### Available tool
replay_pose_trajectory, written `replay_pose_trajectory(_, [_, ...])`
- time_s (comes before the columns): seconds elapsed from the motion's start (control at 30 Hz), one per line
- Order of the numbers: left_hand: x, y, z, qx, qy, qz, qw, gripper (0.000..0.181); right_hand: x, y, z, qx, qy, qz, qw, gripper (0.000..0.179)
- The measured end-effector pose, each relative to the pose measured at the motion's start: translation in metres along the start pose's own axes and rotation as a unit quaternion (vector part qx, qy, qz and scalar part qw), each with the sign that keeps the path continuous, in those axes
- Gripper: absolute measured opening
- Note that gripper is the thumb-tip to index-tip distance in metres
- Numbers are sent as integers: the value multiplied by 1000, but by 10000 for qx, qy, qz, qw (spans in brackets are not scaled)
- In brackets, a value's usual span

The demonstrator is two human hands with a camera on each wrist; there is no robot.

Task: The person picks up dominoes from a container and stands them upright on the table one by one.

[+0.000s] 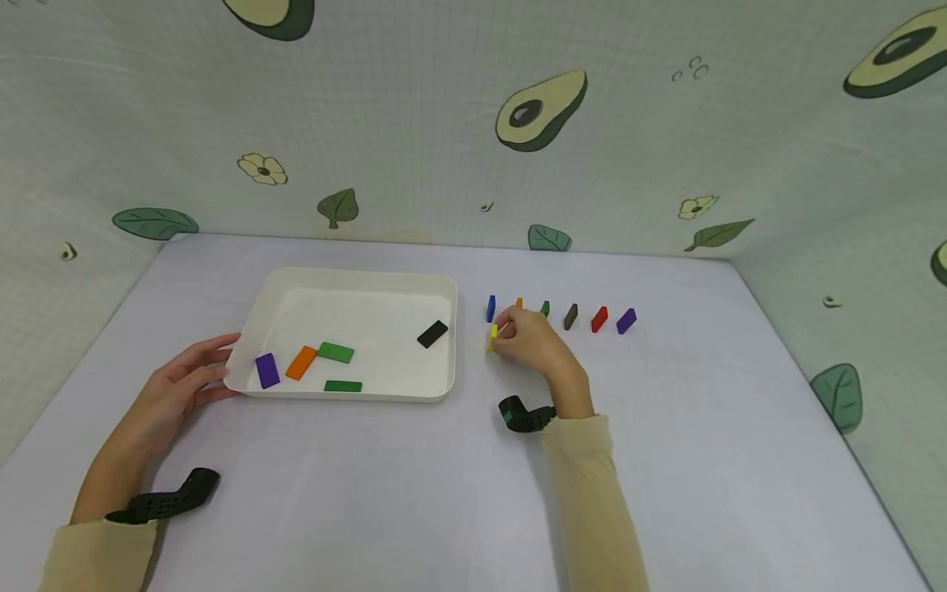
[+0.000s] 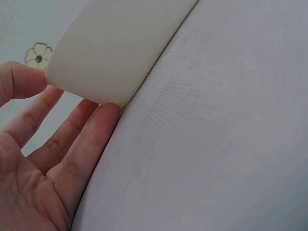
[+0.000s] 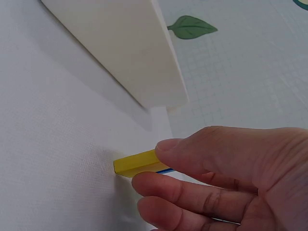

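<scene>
My right hand [image 1: 534, 341] pinches a yellow domino [image 3: 137, 163] between thumb and forefinger, its lower end close over the table just right of the tray. Behind it, a row of upright dominoes runs to the right: blue [image 1: 491, 308], orange [image 1: 519, 302], green [image 1: 545, 308], dark brown [image 1: 570, 316], red [image 1: 599, 319] and purple [image 1: 626, 321]. The hand partly covers the orange and green ones. My left hand [image 1: 181, 382] rests against the left end of the white tray [image 1: 385, 284], thumb at the rim and fairly straight fingers along the outer wall.
Inside the tray lie a purple domino [image 1: 267, 371], an orange domino [image 1: 301, 363], two green dominoes [image 1: 336, 353] and a black domino [image 1: 432, 334]. Avocado-patterned cloth [image 1: 414, 123] rises behind and beside the white table [image 1: 355, 493].
</scene>
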State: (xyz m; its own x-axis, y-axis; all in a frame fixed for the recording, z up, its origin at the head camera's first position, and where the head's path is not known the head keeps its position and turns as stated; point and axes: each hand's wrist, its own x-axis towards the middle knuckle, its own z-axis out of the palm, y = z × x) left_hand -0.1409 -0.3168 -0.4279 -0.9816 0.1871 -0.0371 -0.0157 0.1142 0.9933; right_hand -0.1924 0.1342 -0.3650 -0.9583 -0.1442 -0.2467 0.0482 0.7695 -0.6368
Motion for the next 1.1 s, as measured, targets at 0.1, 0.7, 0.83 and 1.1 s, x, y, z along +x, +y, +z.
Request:
replay_pose_trajectory(0.1, [0,0,0,7,11,8,10000,43,1,0,2,-42,-4,-32,10000,25])
replay_pose_trajectory(0.7, [-1,2,0,-157,-82,121,9998,43,2,3,4,-23,32,-62,10000,28])
replay_pose_trajectory(0.83, [-1,2,0,-112,-87,135,9998,43,3,4,5,-24,53,-63,10000,28])
replay_pose_trajectory(1.1, [-1,1,0,-65,-56,114,9999,43,4,4,6,1,33,-69,10000,27])
